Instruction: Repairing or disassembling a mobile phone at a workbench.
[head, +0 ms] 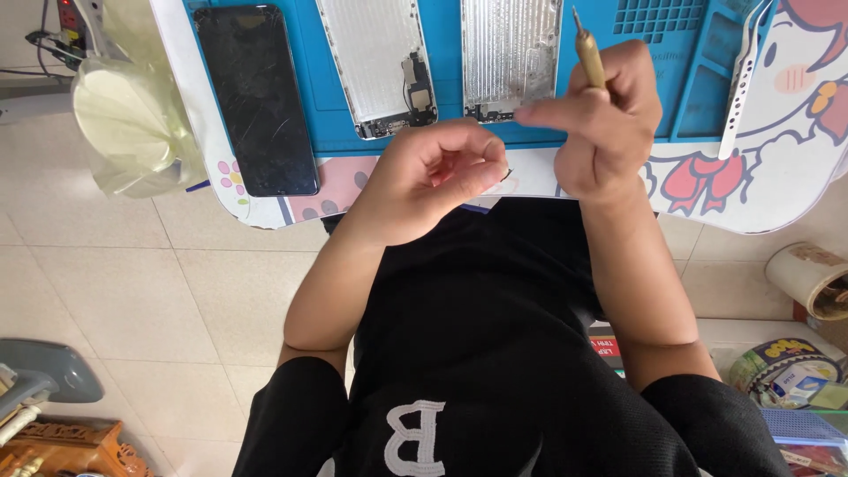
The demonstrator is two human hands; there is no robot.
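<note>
- pinching a tiny dark part [507, 173] in left hand [433, 181], fingers curled, at the table [777, 194] edge
- right hand [609, 119] grips screwdriver [587, 51], near open phone housing [511, 57] on blue mat [442, 53]

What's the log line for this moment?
left hand: pinches tiny part | right hand: holds screwdriver | mat: two open phone shells, black phone

Floor [168, 291] — pale cream tiles with thin grout lines, evenly lit by soft daylight. Bench [777, 190] — white top with rounded corners and a cartoon print in pink and red. Carved wooden piece [75, 446] at lower left, a grey plastic object [49, 367] just above it. Cardboard roll [808, 278] on the floor at right.
</note>
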